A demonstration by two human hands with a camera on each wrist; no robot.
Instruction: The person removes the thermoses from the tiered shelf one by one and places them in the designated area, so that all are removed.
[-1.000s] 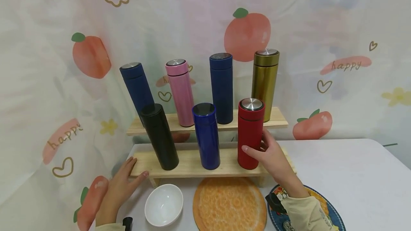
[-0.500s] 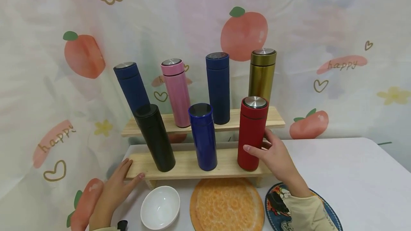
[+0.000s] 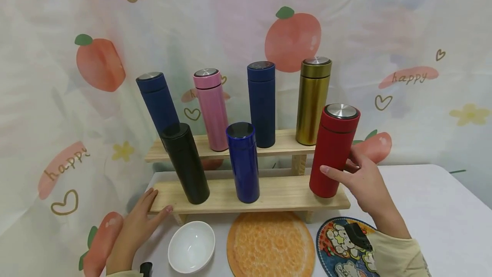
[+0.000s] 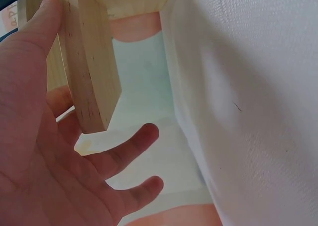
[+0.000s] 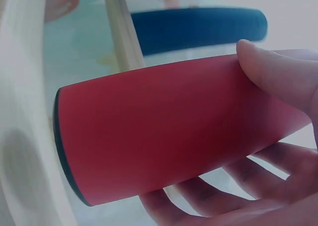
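- Right hand (image 3: 365, 183) pinches the red bottle (image 3: 334, 153): thumb on the near side, fingers round the far side.
- Just changed: I see the bottle further right along the lower shelf (image 3: 284, 195) than half a second ago, top leaning right a bit more.
- Right wrist view seems to show its base off the shelf; I judge it lifted, not sliding.
- It's now over the shelf's right end, well apart from the glossy blue bottle (image 3: 244, 166); the gold bottle (image 3: 313, 101) behind shows down to its base again.
- Left hand (image 3: 140, 221) hasn't moved: spread at the shelf's left end, thumb on the edge. Probably steadying; can't tell how hard.
- For the work: I read the bottle's weight as on the right hand alone, so the tilt needs watching.
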